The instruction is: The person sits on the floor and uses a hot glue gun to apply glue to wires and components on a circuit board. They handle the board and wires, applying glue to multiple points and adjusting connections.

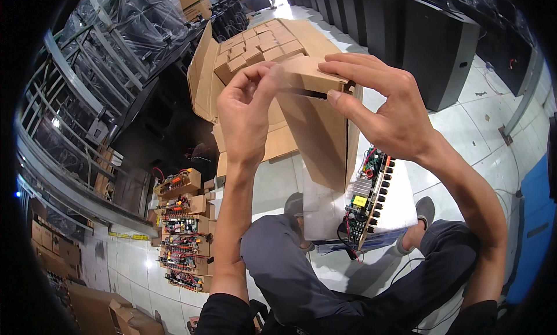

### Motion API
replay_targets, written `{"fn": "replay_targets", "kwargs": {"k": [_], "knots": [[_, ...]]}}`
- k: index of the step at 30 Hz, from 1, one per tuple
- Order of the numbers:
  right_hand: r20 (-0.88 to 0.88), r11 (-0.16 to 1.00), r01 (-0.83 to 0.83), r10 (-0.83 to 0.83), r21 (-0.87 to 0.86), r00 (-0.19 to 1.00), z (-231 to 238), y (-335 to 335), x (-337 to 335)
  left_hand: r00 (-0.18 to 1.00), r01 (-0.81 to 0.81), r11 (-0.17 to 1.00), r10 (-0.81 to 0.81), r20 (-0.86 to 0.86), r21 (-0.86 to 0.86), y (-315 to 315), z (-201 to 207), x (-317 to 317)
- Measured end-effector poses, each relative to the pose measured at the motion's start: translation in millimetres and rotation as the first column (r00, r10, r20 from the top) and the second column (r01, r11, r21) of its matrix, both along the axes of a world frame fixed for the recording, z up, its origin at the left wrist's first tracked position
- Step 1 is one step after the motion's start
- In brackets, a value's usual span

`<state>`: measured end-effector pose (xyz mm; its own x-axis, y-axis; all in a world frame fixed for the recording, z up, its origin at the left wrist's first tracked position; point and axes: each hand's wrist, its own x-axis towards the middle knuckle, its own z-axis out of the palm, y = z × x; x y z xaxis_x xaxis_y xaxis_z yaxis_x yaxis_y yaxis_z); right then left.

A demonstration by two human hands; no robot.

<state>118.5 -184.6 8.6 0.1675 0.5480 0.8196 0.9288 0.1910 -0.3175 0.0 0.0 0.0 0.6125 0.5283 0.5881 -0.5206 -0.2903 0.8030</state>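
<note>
A tall, narrow brown cardboard box (316, 135) stands upright on a white foam block (322, 210) in front of me, its top flap partly raised with a dark gap under it. My left hand (249, 100) has its fingers curled at the flap's left corner; the fingertips are blurred. On the right side, my right hand (386, 100) grips the top, fingers over the flap and thumb at the gap. Beside the box, a green circuit board (365, 198) with a row of black terminals, a heat sink and loose wires rests on the foam. Whatever is inside the box is hidden.
Behind stands a large open carton (203, 91) filled with small brown boxes (258, 45). Several circuit boards (183, 242) on cardboard line the floor at left. Black cabinets (432, 51) stand far right, a metal rack (75, 132) far left. A blue object (531, 225) is at the right edge.
</note>
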Motion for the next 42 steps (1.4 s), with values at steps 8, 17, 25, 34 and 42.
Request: {"fn": "replay_targets", "kwargs": {"k": [8, 17, 25, 34, 42], "knots": [[-0.035, 1.0, 0.0, 0.0, 0.022, 0.999, -3, 2, -1, 0.99, 0.13, 0.991, -0.13, -0.05, 0.004, 1, 7, -8], [-0.114, 1.0, -0.023, 0.022, -0.009, 0.993, -1, 1, -2, 0.978, 0.21, 0.977, -0.21, -0.012, 0.025, 3, 2, 1], [-0.103, 0.999, -0.034, 0.031, -0.03, 0.994, 0, -3, 0, 0.942, 0.311, 0.948, -0.317, -0.108, -0.065, 8, 4, -4], [-0.147, 0.998, -0.019, 0.01, -0.061, 0.989, 2, -4, 0, 0.911, 0.368, 0.925, -0.379, -0.161, -0.092, 12, 8, -9], [-0.17, 0.995, -0.055, 0.039, -0.085, 0.985, 1, -2, 2, 0.925, 0.339, 0.94, -0.342, -0.162, -0.05, 17, 6, -10]]}}
